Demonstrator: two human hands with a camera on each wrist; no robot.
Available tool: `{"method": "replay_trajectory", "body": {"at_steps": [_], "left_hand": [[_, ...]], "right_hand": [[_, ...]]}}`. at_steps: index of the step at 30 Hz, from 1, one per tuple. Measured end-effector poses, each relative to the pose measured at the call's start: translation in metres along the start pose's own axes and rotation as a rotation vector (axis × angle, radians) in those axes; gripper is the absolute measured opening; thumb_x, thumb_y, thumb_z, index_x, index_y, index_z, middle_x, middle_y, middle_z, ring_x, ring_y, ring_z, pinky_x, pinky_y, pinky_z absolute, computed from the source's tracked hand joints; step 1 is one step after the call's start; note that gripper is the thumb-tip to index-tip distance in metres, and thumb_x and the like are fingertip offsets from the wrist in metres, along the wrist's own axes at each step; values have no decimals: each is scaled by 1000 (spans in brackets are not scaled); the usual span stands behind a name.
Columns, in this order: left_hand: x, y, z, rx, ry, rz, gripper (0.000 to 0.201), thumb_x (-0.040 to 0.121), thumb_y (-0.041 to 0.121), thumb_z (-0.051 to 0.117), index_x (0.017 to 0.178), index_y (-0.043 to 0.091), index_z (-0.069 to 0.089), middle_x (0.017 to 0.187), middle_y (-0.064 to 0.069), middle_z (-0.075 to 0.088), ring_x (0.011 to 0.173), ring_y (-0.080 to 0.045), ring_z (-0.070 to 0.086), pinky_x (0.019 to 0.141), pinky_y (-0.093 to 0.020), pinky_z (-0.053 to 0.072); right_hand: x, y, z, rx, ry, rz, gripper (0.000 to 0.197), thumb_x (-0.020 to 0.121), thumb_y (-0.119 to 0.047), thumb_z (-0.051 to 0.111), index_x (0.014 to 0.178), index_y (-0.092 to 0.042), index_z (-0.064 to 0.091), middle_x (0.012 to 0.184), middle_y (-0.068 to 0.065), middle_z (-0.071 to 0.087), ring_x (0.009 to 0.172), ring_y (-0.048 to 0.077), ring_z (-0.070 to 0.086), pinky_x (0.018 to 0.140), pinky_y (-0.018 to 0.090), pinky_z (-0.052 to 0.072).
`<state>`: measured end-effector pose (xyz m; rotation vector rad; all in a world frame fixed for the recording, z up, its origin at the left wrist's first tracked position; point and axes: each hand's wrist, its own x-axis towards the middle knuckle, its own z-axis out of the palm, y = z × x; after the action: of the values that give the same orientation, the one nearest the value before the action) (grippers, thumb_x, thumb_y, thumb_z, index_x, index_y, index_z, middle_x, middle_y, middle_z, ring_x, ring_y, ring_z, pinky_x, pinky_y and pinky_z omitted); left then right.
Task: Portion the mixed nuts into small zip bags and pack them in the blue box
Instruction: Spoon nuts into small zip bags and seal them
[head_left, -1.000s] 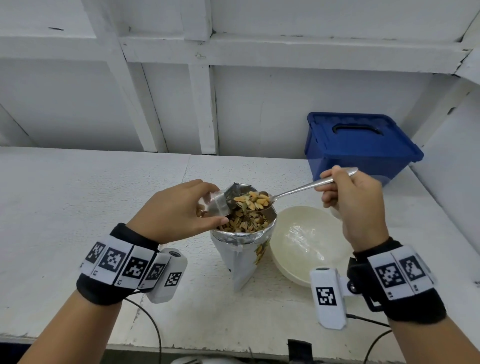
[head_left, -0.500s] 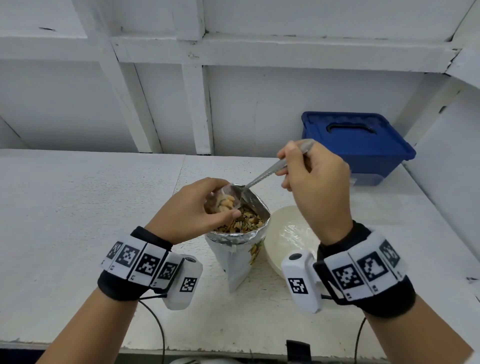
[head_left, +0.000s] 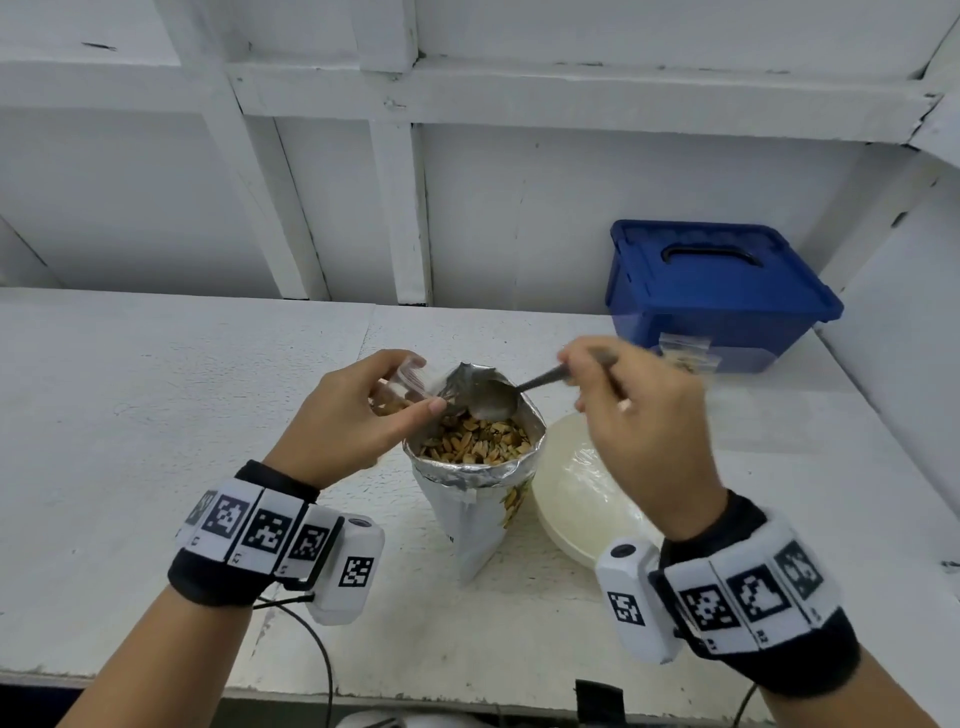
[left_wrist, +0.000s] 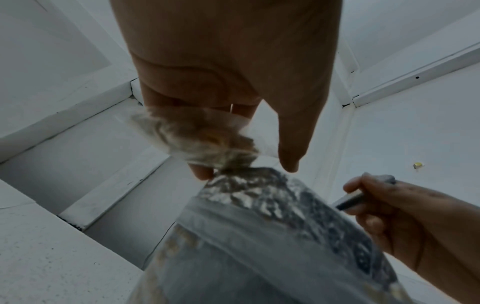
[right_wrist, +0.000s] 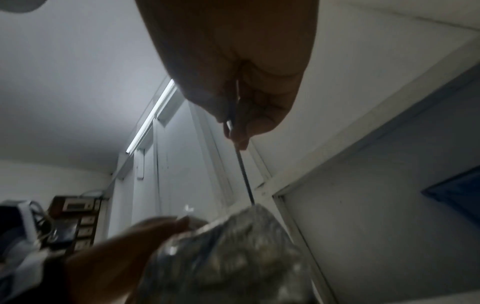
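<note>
Small zip bag (head_left: 399, 387): clear plastic, partly filled with nuts, held just left of the foil pouch's mouth, above the table. In the left-wrist view the bag (left_wrist: 197, 139) hangs blurred below the fingers, its lower end touching the pouch's crumpled rim.

Left hand (head_left: 353, 421): fingers and thumb curled round the zip bag, pinching it; thumb tip reaches toward the pouch rim.

Mixed nuts (head_left: 475, 441): tan and brown, filling the foil pouch nearly to its rolled-down edge.

Foil pouch (head_left: 475, 514): silver-lined, printed outside, standing upright on the table, top folded outward into a cuff.

Spoon (head_left: 493, 397): metal, bowl lowered inside the pouch mouth just above the nuts, handle running up and to the right into the right hand. Whether the bowl carries any nuts cannot be told.

Right hand (head_left: 639, 415): fingers curled round the spoon handle, gripping it; blurred in the head view. In the right-wrist view the handle (right_wrist: 242, 164) runs thin and straight down from the fingers to the pouch.

Bowl (head_left: 576, 499): cream-coloured, just right of the pouch, partly hidden by the right forearm.

Blue box (head_left: 717, 291): lid on, handle recess on top, at the far right of the table against the wall, well apart from the pouch.

Table (head_left: 156, 415): white, rough-surfaced.
</note>
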<state>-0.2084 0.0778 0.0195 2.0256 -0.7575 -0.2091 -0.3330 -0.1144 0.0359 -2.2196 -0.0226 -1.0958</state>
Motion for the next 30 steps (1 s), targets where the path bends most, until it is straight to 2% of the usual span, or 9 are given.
{"method": "replay_trajectory", "body": {"at_steps": [2,4,7,10,14,20,23,27,30], "left_hand": [[1,-3,1,6,-16,-17,44,70,45,65,108,25,57,54,8,57,41,-5,52,37,-24,41],[1,-4,1,6,-22,-26,45,69,47,65,108,25,57,54,8,59,39,-6,52,37,-24,41],[1,-4,1,-13,-39,-30,49,65,52,63,107,26,57,53,12,62,38,-8,50,38,-26,42],[1,-3,0,-25,-37,-35,49,65,53,63,105,26,58,56,7,63,37,-9,49,39,-27,43],[1,-3,1,-36,-50,-37,40,65,53,64,99,33,57,60,7,66,37,-14,50,39,-30,45],[2,-1,3,-35,-44,-24,39,67,50,64,99,28,58,59,1,66,35,-11,49,38,-29,46],[2,0,3,-30,-41,-20,36,67,50,64,97,31,58,61,1,66,35,-13,50,37,-29,46],[1,1,2,-25,-50,-9,34,67,51,63,95,34,57,64,-3,68,36,-15,52,37,-29,46],[1,0,2,-23,-54,-14,35,66,52,62,96,34,57,64,-2,68,38,-16,53,37,-31,47]], "right_hand": [[-11,3,9,-31,-147,-49,21,92,-17,49,94,-5,67,70,5,63,60,9,53,57,23,44],[-20,6,16,-65,-226,-77,23,93,-19,48,95,-6,67,69,5,61,59,15,53,56,27,43],[-26,5,23,-99,-235,-106,25,93,-19,46,90,-6,67,66,4,59,55,18,51,54,26,41],[-28,3,27,-98,-210,-76,27,93,-19,44,84,-6,66,65,3,59,54,17,52,53,25,40],[-25,4,27,-56,-154,15,29,92,-20,43,80,-5,64,62,3,60,54,12,51,51,20,39],[-25,6,27,-5,-132,243,34,94,-26,45,77,-4,64,54,5,60,57,16,54,51,23,41],[-21,6,24,52,-121,403,24,95,-18,49,76,-15,62,57,3,63,57,13,58,55,23,46],[-17,3,23,135,-118,550,28,95,-17,47,71,-25,59,57,-9,62,52,3,59,57,10,45],[-15,4,23,156,-85,605,28,96,-18,46,72,-24,60,58,-6,63,50,2,58,59,16,48]]}}
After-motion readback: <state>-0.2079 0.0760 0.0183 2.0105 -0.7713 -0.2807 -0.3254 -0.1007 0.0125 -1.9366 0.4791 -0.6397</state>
